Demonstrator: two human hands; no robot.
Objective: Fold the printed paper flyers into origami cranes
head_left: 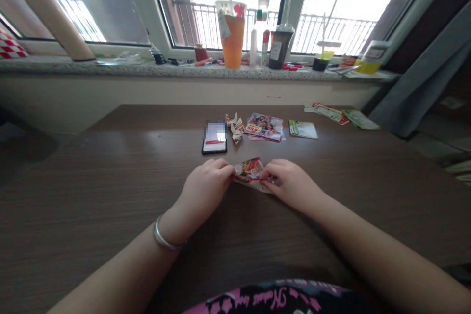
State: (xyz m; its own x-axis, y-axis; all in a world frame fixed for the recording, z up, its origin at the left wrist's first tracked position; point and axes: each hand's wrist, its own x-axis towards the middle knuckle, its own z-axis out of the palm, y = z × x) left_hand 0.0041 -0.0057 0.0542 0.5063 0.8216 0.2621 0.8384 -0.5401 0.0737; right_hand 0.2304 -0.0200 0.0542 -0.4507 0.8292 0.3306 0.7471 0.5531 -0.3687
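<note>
A folded piece of printed paper (250, 170), with pictures of food on it, is held between my two hands above the brown table (110, 196). My left hand (208, 181) pinches its left end, fingertips closed on the edge. At the other end, the thumb and fingers of my right hand (289, 179) grip the paper's right side. Just beyond my left hand lies a phone (215, 137) with a lit screen. Beside the phone sits a folded paper shape (236, 128) with pointed parts.
Behind the paper lie a stack of printed leaflets (265, 126) and a smaller green-and-white stack (303, 129). More paper strips (327, 113) are at the far right. Along the windowsill (147, 69) stand a tall orange drink cup (232, 34), a dark drink cup (280, 46) and small items.
</note>
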